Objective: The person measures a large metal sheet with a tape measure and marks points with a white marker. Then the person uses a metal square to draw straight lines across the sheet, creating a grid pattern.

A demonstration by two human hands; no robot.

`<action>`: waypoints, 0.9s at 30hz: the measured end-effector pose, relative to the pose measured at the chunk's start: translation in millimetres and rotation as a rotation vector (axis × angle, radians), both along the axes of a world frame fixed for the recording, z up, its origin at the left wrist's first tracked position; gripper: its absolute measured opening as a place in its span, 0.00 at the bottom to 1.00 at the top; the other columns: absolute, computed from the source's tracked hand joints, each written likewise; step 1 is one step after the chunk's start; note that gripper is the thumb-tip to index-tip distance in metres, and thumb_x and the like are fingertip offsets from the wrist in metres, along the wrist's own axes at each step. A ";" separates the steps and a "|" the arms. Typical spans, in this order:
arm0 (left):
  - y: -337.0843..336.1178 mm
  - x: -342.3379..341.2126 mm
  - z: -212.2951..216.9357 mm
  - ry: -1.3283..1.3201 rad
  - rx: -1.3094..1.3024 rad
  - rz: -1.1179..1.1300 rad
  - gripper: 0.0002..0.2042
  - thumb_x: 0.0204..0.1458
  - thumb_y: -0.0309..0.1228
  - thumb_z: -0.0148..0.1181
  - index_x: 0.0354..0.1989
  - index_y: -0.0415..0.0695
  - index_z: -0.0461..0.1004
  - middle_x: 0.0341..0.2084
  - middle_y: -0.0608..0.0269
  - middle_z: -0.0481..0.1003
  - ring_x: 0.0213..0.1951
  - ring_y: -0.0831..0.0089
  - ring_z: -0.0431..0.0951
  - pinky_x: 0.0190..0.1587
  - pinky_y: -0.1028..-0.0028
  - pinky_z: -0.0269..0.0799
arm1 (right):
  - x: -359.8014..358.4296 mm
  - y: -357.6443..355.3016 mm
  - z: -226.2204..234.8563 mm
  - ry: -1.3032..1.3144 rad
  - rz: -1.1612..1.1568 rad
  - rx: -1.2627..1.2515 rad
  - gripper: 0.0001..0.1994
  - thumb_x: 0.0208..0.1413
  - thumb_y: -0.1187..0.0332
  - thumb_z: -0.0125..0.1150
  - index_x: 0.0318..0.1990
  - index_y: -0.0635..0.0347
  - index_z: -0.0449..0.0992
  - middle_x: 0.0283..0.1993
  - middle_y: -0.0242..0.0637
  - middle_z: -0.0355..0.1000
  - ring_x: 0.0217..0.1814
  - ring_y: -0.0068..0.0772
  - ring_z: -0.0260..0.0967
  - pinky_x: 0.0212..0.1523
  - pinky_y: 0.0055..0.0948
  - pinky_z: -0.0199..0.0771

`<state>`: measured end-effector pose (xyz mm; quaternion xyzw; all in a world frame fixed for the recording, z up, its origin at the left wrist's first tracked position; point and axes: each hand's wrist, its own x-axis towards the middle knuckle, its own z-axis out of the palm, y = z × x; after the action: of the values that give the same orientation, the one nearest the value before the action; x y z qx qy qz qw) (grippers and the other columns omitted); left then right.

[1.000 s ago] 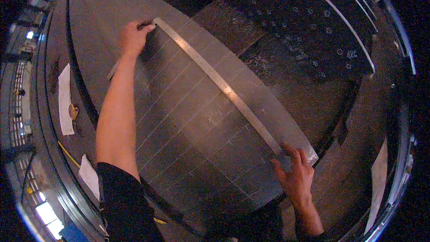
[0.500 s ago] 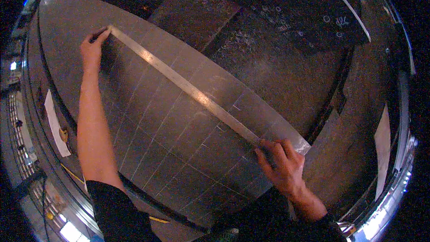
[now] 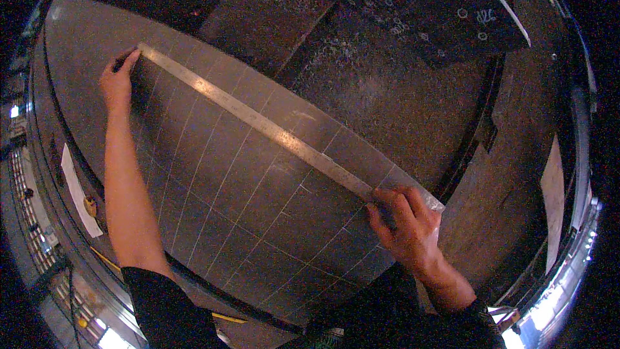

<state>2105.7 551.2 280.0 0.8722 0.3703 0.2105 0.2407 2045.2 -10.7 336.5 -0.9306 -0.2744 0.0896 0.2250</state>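
A long, narrow metal ruler (image 3: 250,118) lies slantwise across a grey metal sheet (image 3: 200,232) with a curved edge and thin scribed lines. My left hand (image 3: 118,84) pinches the ruler's far left end between thumb and fingers. At the opposite end, my right hand (image 3: 408,227) has curled fingers closed on the ruler and covers that tip. Short tick marks show on the sheet just below the ruler, and one touches its upper edge.
Beyond the curved edge lies a darker, scuffed surface (image 3: 368,90). A dark plate (image 3: 452,0) with chalk circles and writing is at upper right. White strips lie at the left (image 3: 79,187) and right (image 3: 552,200), the left one beside a small yellowish object (image 3: 90,207).
The ruler has shifted slightly toward the sheet's far curved edge, with both hands still on it. A tick mark that stood apart above it now meets its edge. My view has shifted a little.
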 end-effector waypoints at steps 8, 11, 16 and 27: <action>5.8 -5.2 -9.5 -0.044 -0.018 -0.062 0.19 0.47 0.43 0.70 0.45 0.46 0.82 0.43 0.60 0.81 0.45 0.67 0.78 0.53 0.71 0.69 | 0.7 -4.6 -12.2 0.010 0.008 0.005 0.13 0.52 0.60 0.67 0.44 0.50 0.77 0.40 0.34 0.73 0.31 0.37 0.75 0.22 0.37 0.76; 5.3 -18.8 1.0 -0.029 -0.003 -0.044 0.19 0.47 0.42 0.71 0.45 0.46 0.82 0.43 0.59 0.81 0.45 0.67 0.78 0.53 0.71 0.69 | -1.0 0.3 -10.4 0.025 0.031 -0.007 0.14 0.52 0.60 0.67 0.45 0.51 0.77 0.41 0.35 0.73 0.30 0.38 0.75 0.21 0.37 0.75; -28.8 -33.6 2.0 -0.003 0.035 0.063 0.18 0.46 0.41 0.71 0.44 0.45 0.82 0.42 0.57 0.81 0.43 0.66 0.79 0.50 0.70 0.71 | -4.7 -12.8 -10.2 -0.038 0.095 -0.098 0.13 0.48 0.66 0.70 0.41 0.55 0.77 0.39 0.40 0.73 0.34 0.44 0.75 0.28 0.40 0.75; -80.2 -61.1 -10.2 -0.031 -0.128 -0.020 0.16 0.46 0.39 0.70 0.41 0.44 0.83 0.37 0.58 0.82 0.39 0.69 0.81 0.45 0.71 0.73 | -43.2 -62.9 -9.8 0.104 0.061 -0.116 0.13 0.44 0.71 0.72 0.38 0.59 0.77 0.36 0.42 0.75 0.31 0.43 0.73 0.28 0.36 0.73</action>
<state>2044.6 471.0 269.9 0.8554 0.3705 0.1974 0.3035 2001.9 -73.6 326.7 -0.9274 -0.2848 0.1602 0.1819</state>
